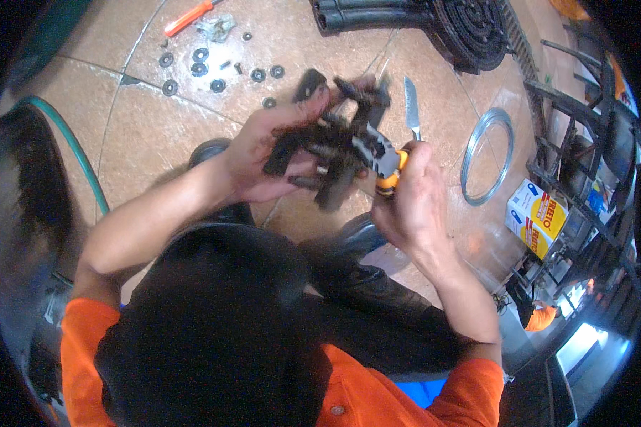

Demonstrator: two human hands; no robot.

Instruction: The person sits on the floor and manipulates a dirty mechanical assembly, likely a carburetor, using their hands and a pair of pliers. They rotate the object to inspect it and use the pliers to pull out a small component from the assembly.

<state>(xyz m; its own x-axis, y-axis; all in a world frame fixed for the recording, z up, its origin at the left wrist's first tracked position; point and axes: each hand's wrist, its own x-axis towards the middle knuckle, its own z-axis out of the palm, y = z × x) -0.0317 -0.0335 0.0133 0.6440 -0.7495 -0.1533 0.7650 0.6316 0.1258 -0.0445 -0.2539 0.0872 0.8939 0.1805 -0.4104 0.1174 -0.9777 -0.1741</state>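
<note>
Over the floor, my left hand [253, 153] is closed around a blackened, greasy metal part [338, 178] with several stubby arms. The part is smeared by motion, so its exact kind cannot be made out. My right hand [413, 203] grips pliers [386, 162] with yellow-orange handles and a grey head. The pliers' head lies against the right side of the part; whether the jaws pinch it is unclear. Dark grease marks the fingers of my left hand. A knife [412, 103] lies on the floor just beyond my right hand, its blade pointing away.
Several black washers [200, 54] lie at the far left near an orange-handled screwdriver [189, 18] and a crumpled rag [216, 28]. A black ringed burner [470, 32] rests at the back. Rightward are a wire coil [488, 156], a yellow-white box [538, 217] and a metal rack [577, 107]. A green hose [71, 142] curves at left.
</note>
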